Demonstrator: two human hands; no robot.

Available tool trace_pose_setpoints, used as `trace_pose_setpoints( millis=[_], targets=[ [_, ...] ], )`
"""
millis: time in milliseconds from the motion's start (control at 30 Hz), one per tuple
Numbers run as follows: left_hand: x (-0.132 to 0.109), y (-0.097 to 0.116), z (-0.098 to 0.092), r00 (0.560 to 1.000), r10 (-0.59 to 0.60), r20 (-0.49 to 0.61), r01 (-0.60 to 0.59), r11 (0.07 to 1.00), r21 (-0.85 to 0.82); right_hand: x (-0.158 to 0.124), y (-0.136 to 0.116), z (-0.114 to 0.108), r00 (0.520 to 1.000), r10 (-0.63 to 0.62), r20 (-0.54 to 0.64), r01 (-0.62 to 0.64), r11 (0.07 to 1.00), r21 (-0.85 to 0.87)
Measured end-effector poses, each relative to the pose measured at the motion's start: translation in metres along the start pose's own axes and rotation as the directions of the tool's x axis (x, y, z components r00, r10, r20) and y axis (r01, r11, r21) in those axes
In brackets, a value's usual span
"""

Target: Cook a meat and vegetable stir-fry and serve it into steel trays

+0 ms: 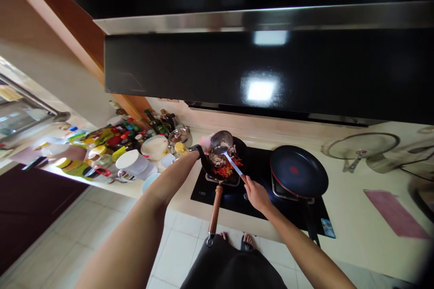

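The left hand (205,143) is up by the far side of a black wok (239,149). Its fingers (207,141) are closed on a small steel bowl (222,140), and the bowl tips over the wok. The right hand (257,194) is closed tight on the handle of a metal spatula (232,163). Neither hand is let go. The wok sits on a black cooktop (233,196), and bits of pale meat and red pepper (222,167) lie in it.

The spatula is long and thin. It points away from the person and up to the left, and its tip is at the bowl. The wok's long wooden handle (214,210) points the other way, straight at the person, and its end goes past the edge of the desk (356,198).

A few things could go wrong here. If the bowl tips too far, food could miss the wok and land on the cooktop. If the spatula pushes hard, the wok could slide or rock. An arm or a belly could bump the handle that sticks out, and that could turn the wok. The left wrist, with its black watch (195,148), is close to the wok, so it could get burned if the wok is hot.

A dark frying pan (299,170) sits just to the right of the wok.
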State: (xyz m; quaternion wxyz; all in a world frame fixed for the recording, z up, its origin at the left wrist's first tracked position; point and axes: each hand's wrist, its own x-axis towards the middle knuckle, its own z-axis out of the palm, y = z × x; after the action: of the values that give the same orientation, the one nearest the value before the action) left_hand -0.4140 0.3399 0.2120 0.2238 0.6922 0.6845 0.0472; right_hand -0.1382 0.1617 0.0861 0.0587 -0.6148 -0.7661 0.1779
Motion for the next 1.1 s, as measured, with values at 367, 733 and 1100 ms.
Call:
trace_pose_setpoints(
  millis=[367, 733, 1100],
  targets=[
    [-0.004, 0.018, -0.015, 0.979, 0.134, -0.153, -0.076, 0.939, 0.335, -0.001, 0.009, -0.022, 0.998, -0.003, -0.058, 0.004, 1.0, 0.002],
    [-0.017, 0.005, -0.019, 0.973, 0.192, -0.125, -0.12, 0.891, 0.438, -0.023, -0.01, -0.036, 0.997, 0.015, 0.074, -0.004, 0.991, -0.136],
    [-0.023, 0.013, -0.021, 0.962, 0.241, -0.127, -0.179, 0.911, 0.371, -0.008, -0.032, -0.039, 0.999, -0.018, 0.048, 0.03, 0.967, -0.253]
  ],
)
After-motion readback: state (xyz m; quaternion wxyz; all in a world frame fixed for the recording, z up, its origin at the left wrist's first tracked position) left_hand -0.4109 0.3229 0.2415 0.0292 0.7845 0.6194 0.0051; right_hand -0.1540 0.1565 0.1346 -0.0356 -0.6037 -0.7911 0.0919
